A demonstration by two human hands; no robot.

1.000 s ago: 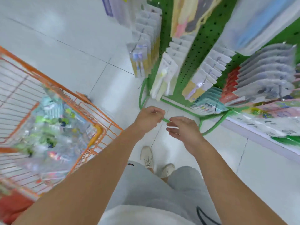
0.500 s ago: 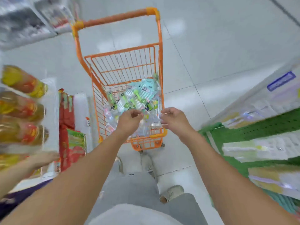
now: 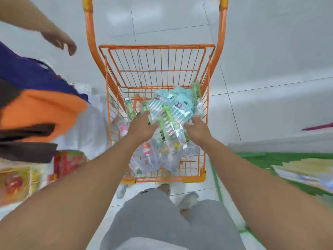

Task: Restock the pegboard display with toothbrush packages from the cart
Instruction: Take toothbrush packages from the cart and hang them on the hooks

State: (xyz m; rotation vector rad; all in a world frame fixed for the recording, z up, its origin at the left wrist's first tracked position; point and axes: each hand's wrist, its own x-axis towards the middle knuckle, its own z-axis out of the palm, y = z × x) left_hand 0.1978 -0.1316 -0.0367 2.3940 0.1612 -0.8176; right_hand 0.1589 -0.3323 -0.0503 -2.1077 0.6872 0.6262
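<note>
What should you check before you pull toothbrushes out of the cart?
1. Both hands in the cart: ok, left hand and right hand are on the packs.
2. Firm hold on a pack: cannot tell, too blurred.
3. Packs left to take: ok, plenty.
4. Room on the left: not ok, another person stands close.
5. Pegboard nearby: ok, at the right.

Head camera looks steeply down — close over the cart [image 3: 156, 49].
</note>
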